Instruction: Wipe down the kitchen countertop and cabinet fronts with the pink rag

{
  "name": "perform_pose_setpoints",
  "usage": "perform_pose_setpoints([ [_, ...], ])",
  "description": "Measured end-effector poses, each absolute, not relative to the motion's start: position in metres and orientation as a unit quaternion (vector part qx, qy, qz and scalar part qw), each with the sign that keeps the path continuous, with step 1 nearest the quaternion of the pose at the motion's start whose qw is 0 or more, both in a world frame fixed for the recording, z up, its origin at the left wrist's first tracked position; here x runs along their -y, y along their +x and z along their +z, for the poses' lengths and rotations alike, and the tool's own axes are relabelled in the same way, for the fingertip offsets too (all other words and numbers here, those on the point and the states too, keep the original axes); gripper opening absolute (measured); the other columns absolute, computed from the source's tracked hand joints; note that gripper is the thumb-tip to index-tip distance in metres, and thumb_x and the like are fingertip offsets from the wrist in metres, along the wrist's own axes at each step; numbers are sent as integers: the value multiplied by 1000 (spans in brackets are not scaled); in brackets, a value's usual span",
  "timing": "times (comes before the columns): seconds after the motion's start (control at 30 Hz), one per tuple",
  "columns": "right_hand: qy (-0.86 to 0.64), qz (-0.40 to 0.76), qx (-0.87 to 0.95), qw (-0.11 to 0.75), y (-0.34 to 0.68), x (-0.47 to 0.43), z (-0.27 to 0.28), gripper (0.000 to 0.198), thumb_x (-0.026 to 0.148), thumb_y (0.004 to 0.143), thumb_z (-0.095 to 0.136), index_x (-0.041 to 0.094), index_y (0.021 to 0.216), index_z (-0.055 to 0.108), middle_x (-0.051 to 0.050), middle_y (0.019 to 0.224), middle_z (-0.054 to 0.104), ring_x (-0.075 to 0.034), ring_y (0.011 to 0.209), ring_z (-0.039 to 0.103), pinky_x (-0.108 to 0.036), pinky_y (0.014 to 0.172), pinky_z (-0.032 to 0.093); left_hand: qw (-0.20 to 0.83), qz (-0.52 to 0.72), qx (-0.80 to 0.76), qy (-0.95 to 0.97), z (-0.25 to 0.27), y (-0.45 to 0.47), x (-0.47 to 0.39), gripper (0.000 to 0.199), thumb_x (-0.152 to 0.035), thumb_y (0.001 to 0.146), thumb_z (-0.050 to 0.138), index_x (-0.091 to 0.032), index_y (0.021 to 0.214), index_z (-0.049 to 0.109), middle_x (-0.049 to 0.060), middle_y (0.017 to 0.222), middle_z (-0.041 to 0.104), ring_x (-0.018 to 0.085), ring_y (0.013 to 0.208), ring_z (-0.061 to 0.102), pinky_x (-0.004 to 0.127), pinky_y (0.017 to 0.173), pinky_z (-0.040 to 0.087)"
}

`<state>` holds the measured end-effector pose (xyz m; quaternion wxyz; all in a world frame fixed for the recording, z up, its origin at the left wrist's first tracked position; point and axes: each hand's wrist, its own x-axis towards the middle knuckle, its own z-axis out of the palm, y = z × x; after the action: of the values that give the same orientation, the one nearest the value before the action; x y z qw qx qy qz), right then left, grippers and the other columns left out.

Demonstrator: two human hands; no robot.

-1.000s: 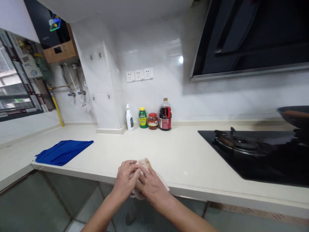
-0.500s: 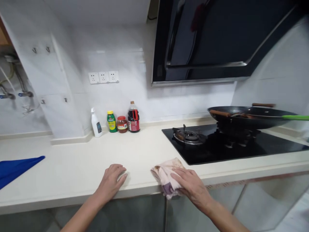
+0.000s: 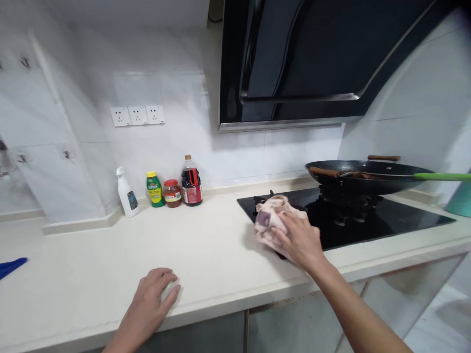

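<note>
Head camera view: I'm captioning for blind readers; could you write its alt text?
A right hand holds a crumpled pink cloth at the left side of a black hob; the empty left hand is near the front of the pale counter. A wok sits on the hob's right side.

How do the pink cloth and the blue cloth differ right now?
The pink cloth is pale with a purple patch; the visible corner of the blue cloth is plain blue. The right hand holds the pink cloth bunched up at the stove; the blue cloth lies on the counter, unheld. Both are fabric.
</note>
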<state>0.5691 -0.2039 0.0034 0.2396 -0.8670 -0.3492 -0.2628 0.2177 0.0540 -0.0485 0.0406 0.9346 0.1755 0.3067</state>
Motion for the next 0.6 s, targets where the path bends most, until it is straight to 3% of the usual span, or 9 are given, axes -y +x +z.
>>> perform_pose_setpoints([
  [0.1, -900, -88, 416, 97, 583, 189, -6, 62, 61, 95, 39, 29, 147, 52, -11, 161, 37, -41, 144, 34, -66, 109, 29, 18, 323, -165, 932, -53, 217, -59, 26, -46, 95, 56, -28, 104, 73, 5, 113, 72, 24, 107, 68, 38, 89, 55],
  [0.17, -887, -16, 454, 75, 591, 182, -12, 74, 69, 94, 36, 32, 157, 35, -9, 166, 26, -40, 151, 21, -67, 115, 18, 4, 335, -158, 929, -59, 217, -65, 27, -48, 94, 57, -29, 104, 73, 4, 113, 73, 24, 106, 69, 37, 89, 56],
  [0.23, -876, 3, 475, 88, 600, 182, -15, 75, 73, 93, 35, 36, 158, 30, -7, 168, 22, -40, 153, 16, -67, 117, 14, -9, 344, -156, 926, -65, 217, -73, 28, -51, 93, 58, -30, 104, 74, 3, 115, 73, 24, 106, 69, 37, 91, 56],
  [0.37, -865, -31, 485, 123, 629, 202, -23, 57, 59, 101, 27, 37, 147, 51, -3, 164, 32, -31, 153, 24, -59, 119, 19, -27, 343, -152, 927, -76, 215, -88, 32, -55, 91, 60, -31, 105, 74, 3, 118, 73, 24, 106, 70, 36, 91, 58],
  [0.6, -872, -144, 445, 143, 704, 253, -51, 55, 44, 104, 22, 23, 137, 62, -7, 151, 52, -25, 144, 41, -47, 117, 33, -43, 336, -151, 929, -75, 215, -93, 34, -58, 89, 60, -32, 105, 74, 3, 117, 74, 25, 104, 72, 37, 88, 61],
])
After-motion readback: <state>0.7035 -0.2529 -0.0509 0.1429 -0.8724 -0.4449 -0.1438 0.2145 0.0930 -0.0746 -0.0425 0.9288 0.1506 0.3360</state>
